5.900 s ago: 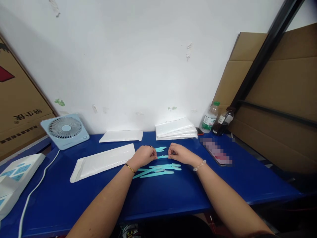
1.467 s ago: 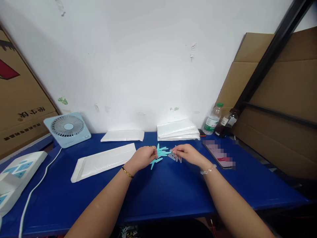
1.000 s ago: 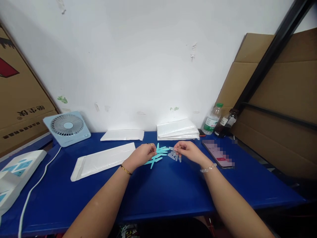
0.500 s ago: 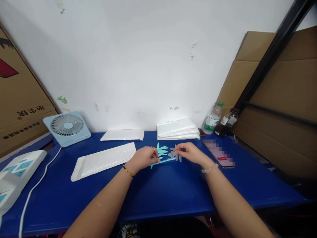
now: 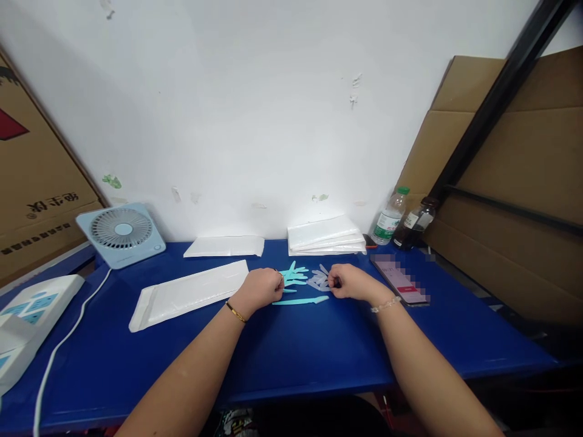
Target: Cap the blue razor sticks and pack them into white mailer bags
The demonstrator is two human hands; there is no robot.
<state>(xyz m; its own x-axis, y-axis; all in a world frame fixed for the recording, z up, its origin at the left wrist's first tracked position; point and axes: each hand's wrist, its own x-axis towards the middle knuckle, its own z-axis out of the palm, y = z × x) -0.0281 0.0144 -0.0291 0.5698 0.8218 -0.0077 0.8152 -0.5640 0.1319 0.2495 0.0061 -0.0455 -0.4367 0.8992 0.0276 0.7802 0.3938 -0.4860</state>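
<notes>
My left hand [image 5: 262, 287] is closed at the left of a small heap of turquoise plastic sticks [image 5: 295, 274]. A longer turquoise stick with a narrow shaped head, like an eyebrow razor [image 5: 298, 301], reaches right from under its fingertips; they appear to pinch its left end. Beside the turquoise heap lies a pile of translucent plastic pieces [image 5: 317, 280], narrow like small covers. My right hand [image 5: 348, 281] is at the right edge of that pile, fingers curled together. What its fingertips hold, if anything, is hidden.
White padded mailers lie on the blue table [image 5: 296, 352]: one long mailer [image 5: 191, 294] at left, one mailer [image 5: 224, 246] behind, a stack [image 5: 325, 237] by the wall. A phone [image 5: 401, 279] and two bottles [image 5: 389, 218] stand right. A fan [image 5: 122, 233] and power strip [image 5: 40, 321] are left.
The turquoise razor has come lower and lies more level, its head further right. My right hand has shifted slightly right, its fingers curled tighter, uncovering more of the translucent pile.
</notes>
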